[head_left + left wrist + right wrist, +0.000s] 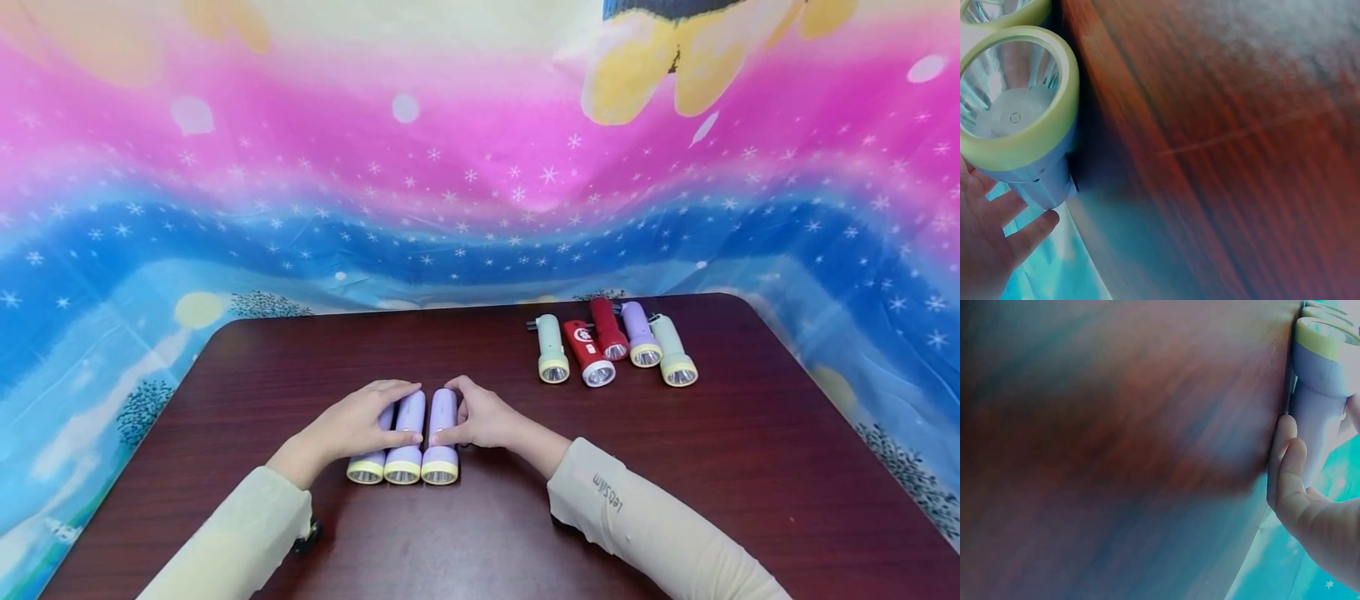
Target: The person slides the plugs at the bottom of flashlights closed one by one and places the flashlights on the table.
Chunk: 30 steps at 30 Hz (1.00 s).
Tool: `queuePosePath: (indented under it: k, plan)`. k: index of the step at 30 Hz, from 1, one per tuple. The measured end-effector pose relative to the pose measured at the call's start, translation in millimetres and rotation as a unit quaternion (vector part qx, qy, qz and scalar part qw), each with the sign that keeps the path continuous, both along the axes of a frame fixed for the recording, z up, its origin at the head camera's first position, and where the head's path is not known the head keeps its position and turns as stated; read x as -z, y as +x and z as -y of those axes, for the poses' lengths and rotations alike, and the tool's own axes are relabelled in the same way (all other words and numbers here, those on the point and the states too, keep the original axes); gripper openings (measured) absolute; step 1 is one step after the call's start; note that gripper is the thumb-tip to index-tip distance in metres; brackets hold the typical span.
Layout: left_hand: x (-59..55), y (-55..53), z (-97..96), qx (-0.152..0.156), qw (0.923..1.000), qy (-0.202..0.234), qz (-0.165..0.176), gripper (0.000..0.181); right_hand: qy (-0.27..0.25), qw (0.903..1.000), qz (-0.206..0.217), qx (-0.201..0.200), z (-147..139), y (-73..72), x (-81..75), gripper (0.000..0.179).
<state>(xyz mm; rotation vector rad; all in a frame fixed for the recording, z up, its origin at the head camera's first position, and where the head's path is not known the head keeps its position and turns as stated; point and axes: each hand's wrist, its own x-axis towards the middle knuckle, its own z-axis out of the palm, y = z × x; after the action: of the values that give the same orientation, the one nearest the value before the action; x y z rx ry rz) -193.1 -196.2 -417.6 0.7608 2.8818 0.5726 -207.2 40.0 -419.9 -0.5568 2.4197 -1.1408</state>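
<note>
Three purple flashlights with pale yellow rims lie side by side on the table, lenses towards me. My left hand point(358, 419) spans the left flashlight point(367, 468) and the middle flashlight point(409, 412), its thumb across the middle one. In the left wrist view, fingers point(1034, 234) lie beside a flashlight's body point(1019, 144). My right hand point(486, 419) grips the right flashlight point(442, 408), thumb on top, fingers round its tail and side. In the right wrist view, curled fingers point(1292, 465) touch its purple body point(1319, 419). A narrow gap separates the middle and right flashlights. My left hand hides much of the left one.
At the back right of the brown table point(495, 533) lie a mint flashlight point(550, 342), two red flashlights point(581, 343), a purple flashlight point(637, 329) and a pale green flashlight point(670, 342). A patterned cloth point(450, 167) hangs behind the table and along its sides.
</note>
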Motion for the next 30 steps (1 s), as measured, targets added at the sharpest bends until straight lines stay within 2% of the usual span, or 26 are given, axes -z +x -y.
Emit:
queuePosePath:
  k: [7, 14, 19, 24, 30]
  plan:
    - [-2.4, 0.2, 1.7, 0.003, 0.9999, -0.009, -0.006, 0.082, -0.018, 0.9998, 0.010, -0.004, -2, 1.1, -1.1, 0.082]
    - [-6.3, -0.4, 1.3, -0.001, 0.9996, -0.026, 0.011, 0.082, -0.029, 0.9996, 0.000, 0.000, -15, -2.4, -2.8, 0.076]
    - [-7.4, -0.2, -1.2, 0.003, 0.9995, -0.025, 0.021, 0.081, -0.023, 0.9993, -0.012, 0.028, -32, -8.7, -5.2, 0.069]
    - [-7.9, 2.7, -3.7, 0.009, 0.9996, -0.017, 0.022, 0.085, -0.041, 0.9977, -0.017, 0.050, -54, -15.5, -7.9, 0.062]
    - [-5.1, 6.7, -9.8, 0.022, 0.9997, -0.005, 0.008, 0.093, -0.060, 0.9940, -0.062, 0.067, -85, -19.9, -15.7, 0.053]
